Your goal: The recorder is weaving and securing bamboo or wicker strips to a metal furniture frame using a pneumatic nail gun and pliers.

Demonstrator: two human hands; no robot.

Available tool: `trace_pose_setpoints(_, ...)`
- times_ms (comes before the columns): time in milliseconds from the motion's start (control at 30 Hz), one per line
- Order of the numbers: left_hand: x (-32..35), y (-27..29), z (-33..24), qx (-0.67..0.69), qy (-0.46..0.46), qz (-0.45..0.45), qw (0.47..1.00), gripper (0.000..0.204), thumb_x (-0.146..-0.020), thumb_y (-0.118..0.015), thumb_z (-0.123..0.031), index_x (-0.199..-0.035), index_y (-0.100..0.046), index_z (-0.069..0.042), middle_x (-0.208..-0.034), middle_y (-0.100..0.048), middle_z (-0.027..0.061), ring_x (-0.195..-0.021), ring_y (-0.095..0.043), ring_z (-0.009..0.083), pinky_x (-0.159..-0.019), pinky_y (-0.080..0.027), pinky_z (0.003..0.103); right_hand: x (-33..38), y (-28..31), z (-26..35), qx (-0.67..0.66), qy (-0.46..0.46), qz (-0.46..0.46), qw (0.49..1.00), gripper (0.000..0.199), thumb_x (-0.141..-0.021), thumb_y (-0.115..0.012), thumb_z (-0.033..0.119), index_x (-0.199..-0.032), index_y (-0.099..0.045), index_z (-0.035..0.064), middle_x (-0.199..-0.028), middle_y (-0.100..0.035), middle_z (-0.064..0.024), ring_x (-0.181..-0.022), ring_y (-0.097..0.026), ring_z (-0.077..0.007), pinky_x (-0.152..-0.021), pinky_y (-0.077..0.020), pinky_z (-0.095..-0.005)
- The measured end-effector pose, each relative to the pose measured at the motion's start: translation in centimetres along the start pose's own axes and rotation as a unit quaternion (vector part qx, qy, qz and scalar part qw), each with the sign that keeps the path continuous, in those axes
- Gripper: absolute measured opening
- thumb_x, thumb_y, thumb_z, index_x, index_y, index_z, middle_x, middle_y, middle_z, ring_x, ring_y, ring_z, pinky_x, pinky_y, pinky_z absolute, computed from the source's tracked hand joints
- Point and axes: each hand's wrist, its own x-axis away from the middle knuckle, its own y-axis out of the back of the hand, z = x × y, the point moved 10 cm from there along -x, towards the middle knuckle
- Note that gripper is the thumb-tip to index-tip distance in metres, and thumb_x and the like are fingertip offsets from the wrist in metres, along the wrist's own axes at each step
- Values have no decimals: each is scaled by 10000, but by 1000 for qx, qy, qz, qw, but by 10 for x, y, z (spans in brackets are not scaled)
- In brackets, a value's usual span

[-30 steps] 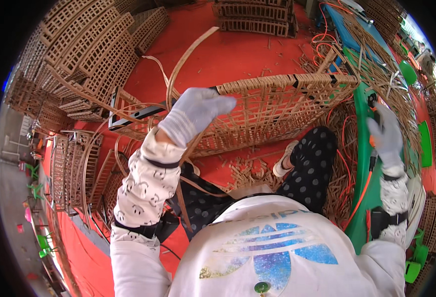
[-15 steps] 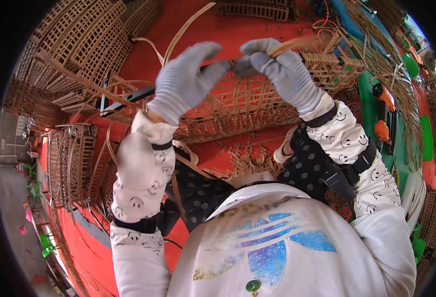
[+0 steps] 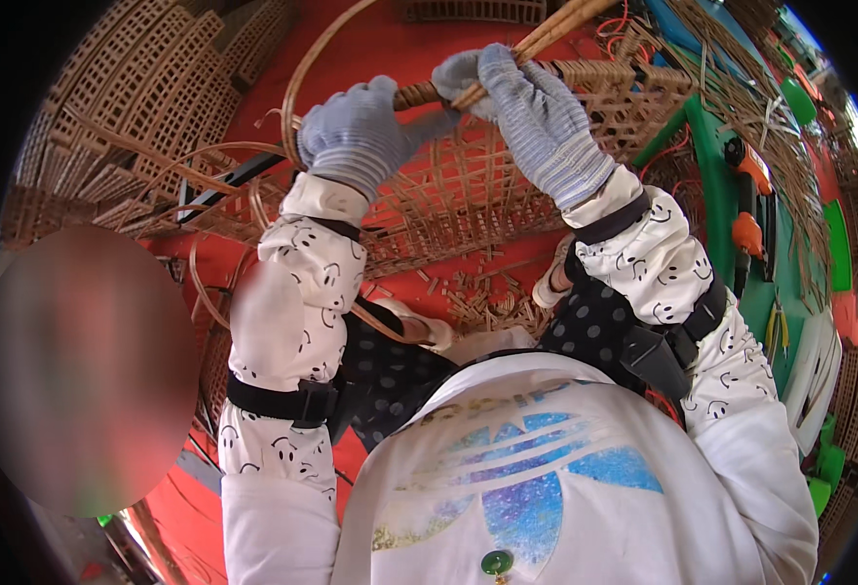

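Both gloved hands have risen since half a second ago and now meet on the cane bundle (image 3: 536, 44), far centre, above the woven panel (image 3: 468, 195). Left hand (image 3: 361, 132) is curled tight around the bundle's darker end; right hand (image 3: 536, 117) is wrapped shut on the pale sticks just beside it. These canes look light, stiff yet springy, best gripped close to the bend. Right of them lies an orange drill (image 3: 745, 200) on a green bench (image 3: 711, 166).
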Motion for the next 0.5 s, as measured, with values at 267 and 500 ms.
trace_pose_setpoints(267, -94, -4, 29, -14, -27, -109, 994, 796, -708, -444, -813, -1049, -616, -115, -899, -676, 141, -843, -662, 304, -709, -518, 421, 43, 92, -172, -12, -331, -181, 926, 321, -911, -556, 216, -1175, -528, 36, -947, -632, -107, -874, -636, -215, -733, -541, -315)
trace_pose_setpoints(500, -225, -36, 55, -10, -41, -181, 983, 726, -765, -434, -772, -725, -558, -57, -650, -582, 132, -644, -598, 263, -636, -471, 389, 184, 119, -421, -250, -607, -250, 712, 276, -912, -527, 234, -1108, -544, 39, -1006, -629, -143, -917, -628, -330, -773, -521, -485)
